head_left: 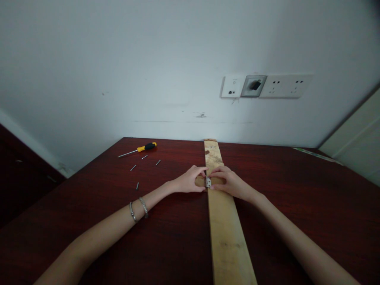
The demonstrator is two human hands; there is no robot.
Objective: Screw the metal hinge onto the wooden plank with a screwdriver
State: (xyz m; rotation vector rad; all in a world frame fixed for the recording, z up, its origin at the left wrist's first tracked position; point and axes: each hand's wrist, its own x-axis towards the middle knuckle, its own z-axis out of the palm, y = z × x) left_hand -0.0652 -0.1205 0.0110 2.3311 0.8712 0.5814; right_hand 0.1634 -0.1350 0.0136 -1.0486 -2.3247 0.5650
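Observation:
A small silver metal hinge sits at the left edge of a long wooden plank, which lies lengthwise away from me. My left hand reaches in from the left, thumb and fingers curved around the hinge's left side. From the right, my right hand rests over the plank with its fingertips at the hinge's other side. Between the left fingers shows a brownish, wood-coloured patch that I cannot make out clearly. The fingers partly cover the hinge.
On the dark red tabletop, a yellow and black screwdriver lies at the back left. Several loose screws are scattered near it. The plank's far end is close to the white wall, which carries a row of sockets.

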